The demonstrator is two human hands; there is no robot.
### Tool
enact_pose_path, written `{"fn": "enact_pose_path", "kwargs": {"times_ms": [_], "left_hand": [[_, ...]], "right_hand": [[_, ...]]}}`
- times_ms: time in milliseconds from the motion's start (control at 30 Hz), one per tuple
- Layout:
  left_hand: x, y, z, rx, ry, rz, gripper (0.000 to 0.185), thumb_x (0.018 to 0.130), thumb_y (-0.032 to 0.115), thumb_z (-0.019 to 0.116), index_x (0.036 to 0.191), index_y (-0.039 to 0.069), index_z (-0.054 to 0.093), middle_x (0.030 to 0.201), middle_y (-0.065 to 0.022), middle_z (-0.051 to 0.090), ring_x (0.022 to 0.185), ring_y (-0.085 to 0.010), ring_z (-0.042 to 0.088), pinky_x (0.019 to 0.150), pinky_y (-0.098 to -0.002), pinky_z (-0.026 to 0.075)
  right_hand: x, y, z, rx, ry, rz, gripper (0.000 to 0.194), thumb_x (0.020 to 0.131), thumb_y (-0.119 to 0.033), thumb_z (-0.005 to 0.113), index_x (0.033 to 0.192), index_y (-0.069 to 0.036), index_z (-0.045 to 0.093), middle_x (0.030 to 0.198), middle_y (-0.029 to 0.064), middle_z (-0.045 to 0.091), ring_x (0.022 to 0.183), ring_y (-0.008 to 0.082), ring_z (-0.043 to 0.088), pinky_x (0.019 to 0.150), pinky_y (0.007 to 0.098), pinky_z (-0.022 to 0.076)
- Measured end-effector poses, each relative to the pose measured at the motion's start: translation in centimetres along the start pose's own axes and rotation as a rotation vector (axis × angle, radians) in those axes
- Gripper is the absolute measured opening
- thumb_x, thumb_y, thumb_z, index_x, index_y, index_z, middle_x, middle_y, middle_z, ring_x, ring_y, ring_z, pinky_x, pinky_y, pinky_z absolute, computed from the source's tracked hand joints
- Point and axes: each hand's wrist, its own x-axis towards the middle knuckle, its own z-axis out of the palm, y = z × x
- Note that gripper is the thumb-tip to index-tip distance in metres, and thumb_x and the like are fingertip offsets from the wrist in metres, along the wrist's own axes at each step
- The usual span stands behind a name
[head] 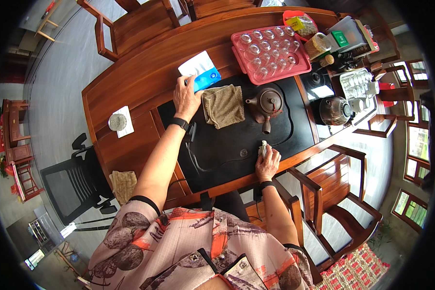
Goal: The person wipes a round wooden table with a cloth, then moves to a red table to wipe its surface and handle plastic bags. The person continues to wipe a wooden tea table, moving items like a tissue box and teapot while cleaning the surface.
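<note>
My left hand (187,99) grips the near left edge of a blue-and-white tissue pack (207,78) at the table's far side. A folded brown towel (223,106) lies just right of that hand. In my right hand (268,165) is a crumpled white tissue (263,148), held low over the near part of the black tea tray (224,145). Beyond the right hand, a brown clay teapot (269,99) with a side handle and red cord stands on the tray. A small clear round piece (243,152) lies left of the right hand.
A pink tray (246,67) of upturned glass cups stands at the back, beside a jar of grains (317,46). A metal kettle (334,110) sits to the right. At left, a round grey item (117,122) rests on white paper. Wooden armchairs (330,174) border the table.
</note>
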Motion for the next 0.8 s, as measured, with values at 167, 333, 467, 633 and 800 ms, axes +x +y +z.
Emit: {"fn": "enact_pose_path", "kwargs": {"times_ms": [167, 333, 467, 633, 800], "left_hand": [[2.0, -1.1, 1.3, -0.03, -0.103, 0.033, 0.045, 0.082, 0.011, 0.08, 0.123, 0.014, 0.062, 0.122, -0.011, 0.057, 0.098, -0.038, 0.067, 0.081, -0.0479, 0.056], [4.2, 1.7, 4.1, -0.137, -0.138, 0.192, 0.045, 0.084, 0.012, 0.079, 0.125, 0.012, 0.062, 0.122, -0.0115, 0.057, 0.104, -0.038, 0.066, 0.084, -0.0467, 0.056], [3.7, 3.6, 3.8, -0.083, -0.082, 0.181, 0.058, 0.082, 0.011, 0.08, 0.135, 0.013, 0.056, 0.13, -0.0131, 0.054, 0.103, -0.0378, 0.065, 0.084, -0.0477, 0.054], [-3.3, 5.4, 3.2, -0.279, -0.32, 0.235, 0.061, 0.084, 0.029, 0.079, 0.137, 0.012, 0.056, 0.14, -0.0142, 0.05, 0.127, -0.0367, 0.054, 0.102, -0.0549, 0.046], [-8.3, 5.4, 6.1, 0.077, -0.5, 0.313, 0.082, 0.091, 0.058, 0.066, 0.159, 0.022, 0.04, 0.171, -0.0091, 0.023, 0.158, -0.0389, 0.012, 0.12, -0.0726, 0.013]], "right_hand": [[0.2, -0.2, -0.2, 0.015, 0.001, 0.015, 0.052, 0.081, -0.007, 0.07, 0.132, -0.012, 0.059, 0.114, 0.0149, 0.057, 0.102, 0.0378, 0.056, 0.089, 0.0482, 0.0493], [0.2, -0.3, -0.2, 0.013, -0.011, 0.018, 0.052, 0.082, -0.008, 0.07, 0.132, -0.012, 0.059, 0.113, 0.0148, 0.058, 0.103, 0.0379, 0.056, 0.089, 0.0484, 0.0495], [0.0, -0.1, -0.1, 0.022, -0.004, 0.011, 0.052, 0.082, -0.009, 0.071, 0.133, -0.012, 0.058, 0.114, 0.0149, 0.057, 0.104, 0.0378, 0.056, 0.09, 0.0486, 0.0494], [0.1, -0.2, -0.2, -0.01, -0.03, 0.028, 0.053, 0.082, -0.009, 0.071, 0.133, -0.012, 0.058, 0.114, 0.0154, 0.057, 0.104, 0.0378, 0.056, 0.09, 0.0483, 0.0493], [0.1, -0.1, -0.1, 0.004, -0.02, 0.006, 0.05, 0.085, -0.011, 0.072, 0.133, -0.011, 0.058, 0.114, 0.0158, 0.057, 0.106, 0.0385, 0.056, 0.091, 0.0484, 0.0489]]}}
